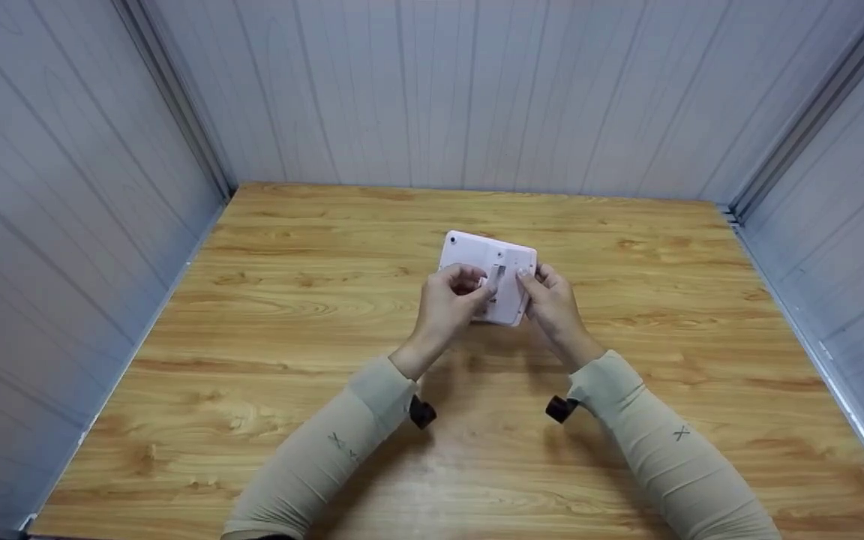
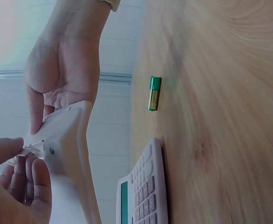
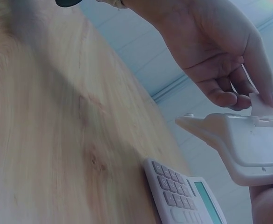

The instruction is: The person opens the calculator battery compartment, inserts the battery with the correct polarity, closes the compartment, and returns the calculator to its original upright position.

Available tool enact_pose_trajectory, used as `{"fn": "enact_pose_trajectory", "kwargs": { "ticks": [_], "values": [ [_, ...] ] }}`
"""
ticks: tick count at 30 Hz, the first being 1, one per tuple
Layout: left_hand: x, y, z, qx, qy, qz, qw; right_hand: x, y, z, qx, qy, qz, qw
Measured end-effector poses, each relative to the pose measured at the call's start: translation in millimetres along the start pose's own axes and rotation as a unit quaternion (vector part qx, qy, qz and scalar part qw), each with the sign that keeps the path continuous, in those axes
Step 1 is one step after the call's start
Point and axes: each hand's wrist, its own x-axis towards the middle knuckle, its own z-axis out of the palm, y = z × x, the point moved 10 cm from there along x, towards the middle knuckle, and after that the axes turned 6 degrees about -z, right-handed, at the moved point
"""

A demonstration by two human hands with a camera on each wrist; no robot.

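Note:
My right hand (image 1: 556, 304) grips the right edge of a pale pink device (image 1: 466, 247), thumb on its back and fingers beneath. The device's back faces up, with a narrow battery slot (image 1: 499, 274) open near its middle. My left hand (image 1: 447, 300) pinches a small white battery cover (image 3: 262, 105) between thumb and fingers, right at the slot. Below the held device, a pink calculator (image 2: 148, 186) with grey keys and a greenish screen rests on the table in both wrist views. A green and gold battery (image 2: 154, 93) lies near it in the left wrist view.
A wood-grain table (image 1: 289, 300) spreads around the hands. Pale panel walls (image 1: 432, 90) enclose it at the back and both sides. A black wrist camera (image 1: 422, 412) hangs below the left sleeve, and another black camera (image 1: 561, 409) below the right.

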Motion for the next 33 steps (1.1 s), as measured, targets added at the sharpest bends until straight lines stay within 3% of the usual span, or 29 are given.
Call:
{"fn": "enact_pose_trajectory", "kwargs": {
  "ticks": [16, 33],
  "values": [
    [2.8, -5.6, -37.1, 0.000, 0.039, -0.002, 0.9992, 2.1, -3.4, -9.8, 0.019, 0.009, -0.010, 0.9997],
    [11.6, -39.8, -71.4, -0.008, 0.053, -0.080, 0.9954, 1.5, -4.1, -16.4, 0.030, 0.007, -0.011, 0.9995]
  ]
}}
